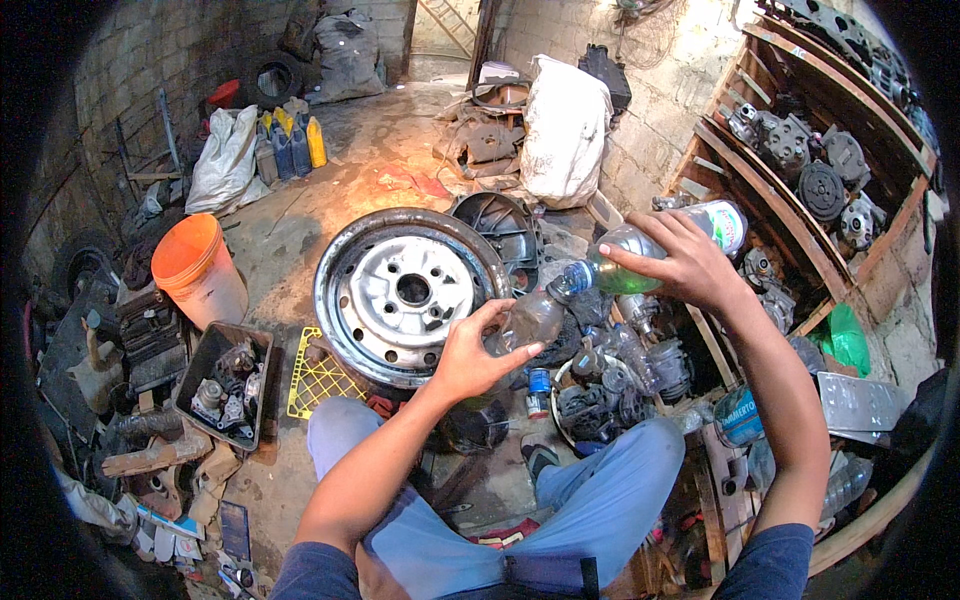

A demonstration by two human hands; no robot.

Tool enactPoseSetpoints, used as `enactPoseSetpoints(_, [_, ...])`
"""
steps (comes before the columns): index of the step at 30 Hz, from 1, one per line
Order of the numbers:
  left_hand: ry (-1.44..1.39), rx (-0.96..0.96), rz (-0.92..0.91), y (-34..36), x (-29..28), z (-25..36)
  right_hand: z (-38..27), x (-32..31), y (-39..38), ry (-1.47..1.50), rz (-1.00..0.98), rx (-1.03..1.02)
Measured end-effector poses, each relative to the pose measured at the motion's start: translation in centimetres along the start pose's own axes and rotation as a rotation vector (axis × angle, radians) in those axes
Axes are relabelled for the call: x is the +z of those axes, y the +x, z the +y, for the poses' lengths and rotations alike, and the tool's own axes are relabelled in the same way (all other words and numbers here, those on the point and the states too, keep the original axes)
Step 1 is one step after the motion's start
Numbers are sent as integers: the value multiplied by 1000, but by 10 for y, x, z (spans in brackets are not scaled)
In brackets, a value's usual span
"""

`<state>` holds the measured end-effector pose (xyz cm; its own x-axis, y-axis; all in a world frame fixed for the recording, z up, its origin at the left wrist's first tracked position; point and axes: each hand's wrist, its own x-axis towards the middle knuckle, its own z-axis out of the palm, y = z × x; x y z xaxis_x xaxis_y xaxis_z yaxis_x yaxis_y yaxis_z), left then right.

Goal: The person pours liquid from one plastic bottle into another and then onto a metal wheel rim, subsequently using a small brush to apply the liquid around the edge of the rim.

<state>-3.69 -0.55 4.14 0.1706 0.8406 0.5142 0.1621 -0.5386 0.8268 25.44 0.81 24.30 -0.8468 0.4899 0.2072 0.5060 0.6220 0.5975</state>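
Observation:
My left hand [472,358] is closed around a clear, brownish plastic bottle [533,318], tilted with its neck up and to the right. In my right hand [695,262] is a second plastic bottle [622,240], lying nearly on its side with greenish liquid in it. The two bottles meet neck to neck at a blue ring or cap [574,278]; whether liquid is flowing between them I cannot tell. Beyond my left hand, a silver steel wheel rim [385,300] lies face up. Below the bottles stands a small blue can [538,392].
To the left stand an orange bucket [190,250], a tub [262,375] of metal parts and a yellow crate [322,375]. Wooden shelves [790,190] with engine parts line the right wall. A white sack [565,130] and several oil jugs [317,142] stand farther back.

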Motion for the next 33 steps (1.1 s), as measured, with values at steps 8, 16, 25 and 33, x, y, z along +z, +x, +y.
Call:
enactPoseSetpoints(8, [14, 12, 7, 0, 1, -3, 1, -1, 0, -7, 4, -15])
enactPoseSetpoints(16, [20, 14, 10, 0, 2, -5, 3, 2, -1, -17, -10, -19])
enactPoseSetpoints(25, [27, 34, 14, 1, 2, -4, 2, -1, 3, -49, 13, -39])
enactPoseSetpoints(33, [8, 9, 13, -1, 3, -8, 1, -3, 4, -57, 34, -45])
